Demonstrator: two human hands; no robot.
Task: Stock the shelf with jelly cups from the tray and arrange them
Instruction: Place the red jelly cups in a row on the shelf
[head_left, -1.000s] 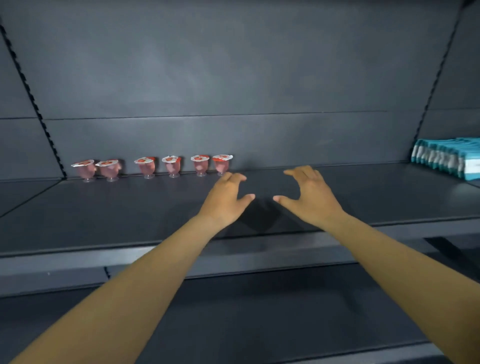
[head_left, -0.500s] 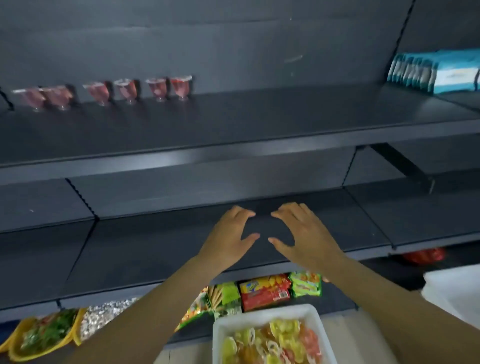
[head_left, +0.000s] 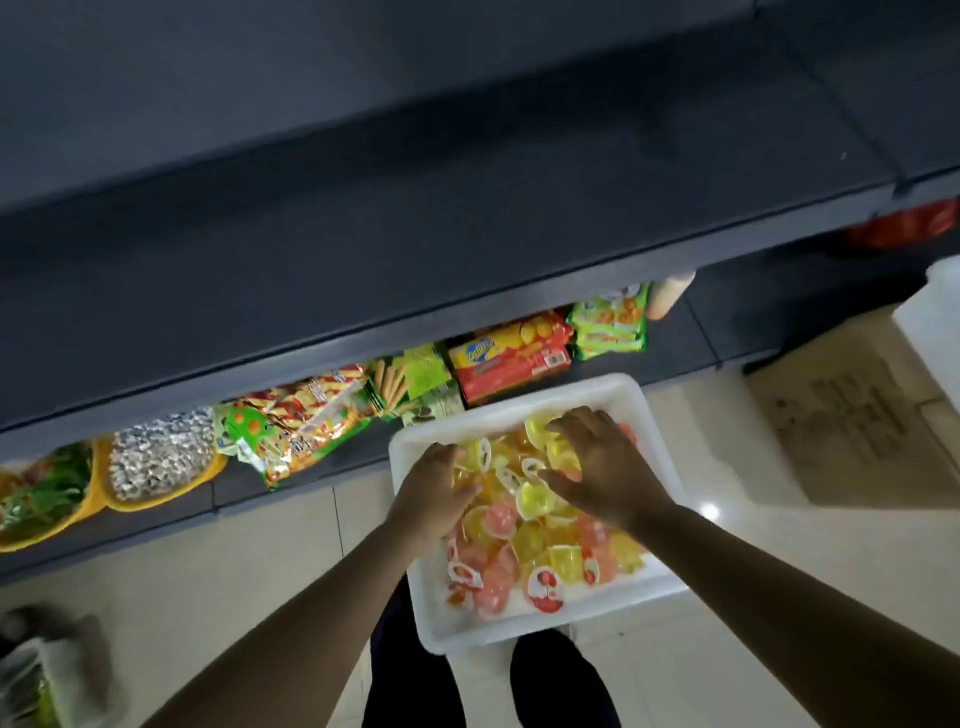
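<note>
Bare forearms — no sleeves — above dark trousers.

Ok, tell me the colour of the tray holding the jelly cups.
White, seen in the head view: the tray is plain white plastic.

Under the lowest dark board lie a red rectangular biscuit packet, green snack bags to its right and a yellow plastic basket of silver-wrapped sweets further left. A flattened brown cardboard sheet lies on the pale tiled floor.
</note>
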